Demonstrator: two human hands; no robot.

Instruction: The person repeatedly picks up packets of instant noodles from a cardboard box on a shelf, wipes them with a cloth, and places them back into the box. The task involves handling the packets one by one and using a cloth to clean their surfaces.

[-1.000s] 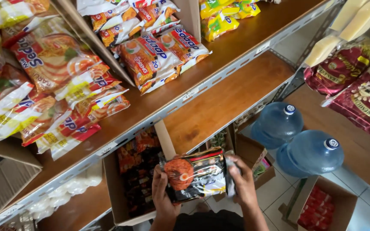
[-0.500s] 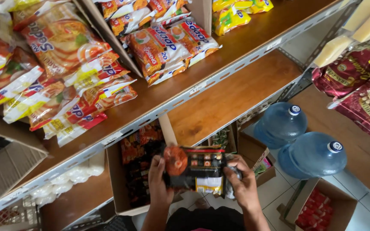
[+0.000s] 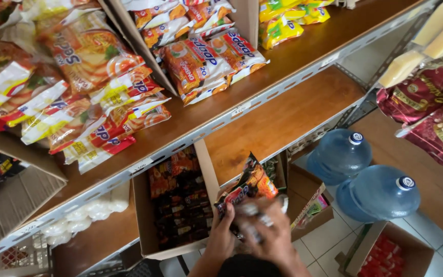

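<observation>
Both hands clenched on a stack of dark noodle packets (image 3: 246, 191), orange and red print showing. Left hand (image 3: 222, 233) gripping lower left edge of stack; right hand (image 3: 268, 232) over lower right part, motion-blurred, fingers curled on the wrappers. Stack tilted, upper end pointing toward wooden lower shelf (image 3: 278, 120), held low in front of body, just right of open cardboard box (image 3: 148, 225) on floor. Box filled with similar dark packets (image 3: 180, 205). Upper shelf (image 3: 303, 51) loaded with orange and white noodle packets (image 3: 206, 61), more piled at left (image 3: 85, 92), yellow packets (image 3: 282, 20) at far end. Two blue water jugs (image 3: 370, 179) on tiled floor to right, touching each other. Smaller carton with red items (image 3: 388, 256) near bottom right corner.
</observation>
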